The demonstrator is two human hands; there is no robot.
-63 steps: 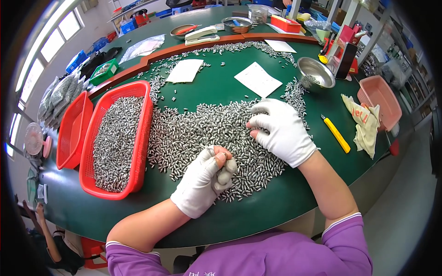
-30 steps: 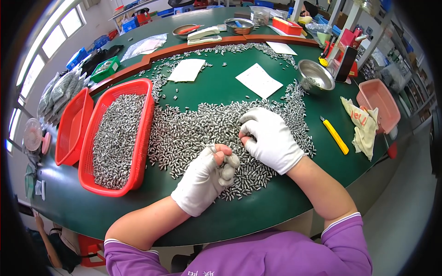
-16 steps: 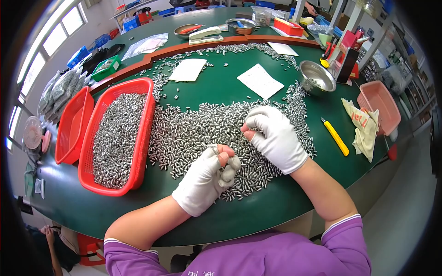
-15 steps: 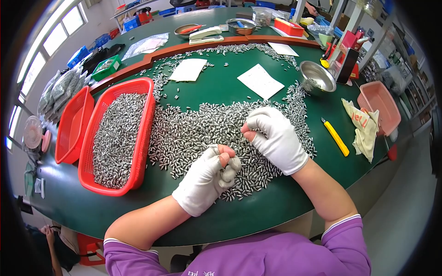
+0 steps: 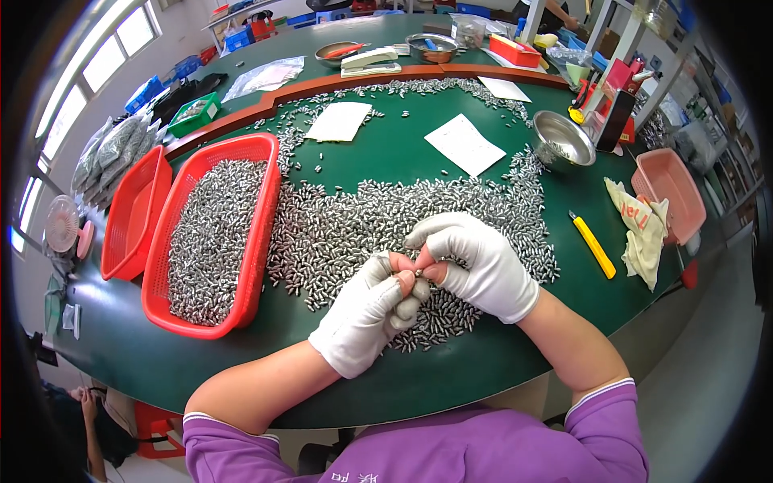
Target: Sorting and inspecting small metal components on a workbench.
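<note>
Both hands wear white gloves with bare thumb tips and forefinger tips, and they meet over a wide heap of small, silver, bullet-shaped metal pieces (image 5: 346,225). My left hand (image 5: 358,318) is closed, its other fingers curled in, pinching what looks like one of these metal pieces (image 5: 418,274). At that same spot the thumb and forefinger of my right hand (image 5: 487,270) are pressed together. The fingertips mostly hide the piece, so its details are unclear. To the left, a red plastic basket (image 5: 268,193) holds many similar pieces.
An empty red basket (image 5: 133,217) leans beside the full one. White paper sheets (image 5: 465,145) lie beyond the heap. On the right are a metal bowl (image 5: 564,138), a yellow cutter (image 5: 594,245), a cloth (image 5: 640,233) and a pink basket (image 5: 672,193). A wooden strip (image 5: 241,114) borders the far side.
My right hand has moved left and down from over the heap, and its fingertips now meet those of my left hand. My left hand stays nearly in place.
</note>
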